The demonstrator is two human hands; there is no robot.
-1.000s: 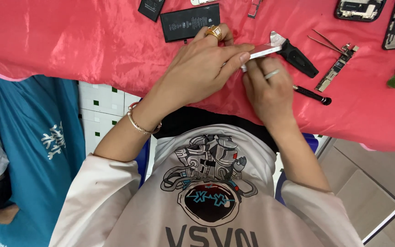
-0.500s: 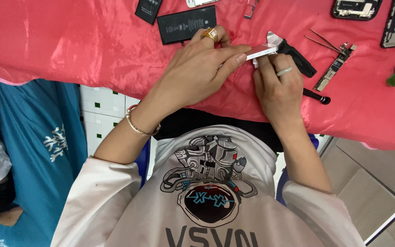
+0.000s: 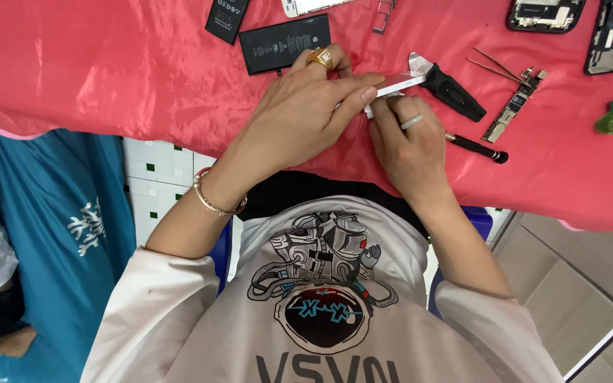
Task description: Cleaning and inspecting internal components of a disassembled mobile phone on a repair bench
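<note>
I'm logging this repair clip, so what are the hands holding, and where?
Both hands pinch a thin white strip: left hand along its middle, right hand at its near end.

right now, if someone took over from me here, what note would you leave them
Left hand: fingers pressed along a white strip, holding it.
Right hand: fingertips pinching the strip's near end.
Around: black-handled tool touching the strip's far end, screwdriver beside the right hand, tweezers, board, battery, all on the red cloth.
Done: battery and board lie out, loose.
Left: the strip is in both hands, not yet set down.
</note>
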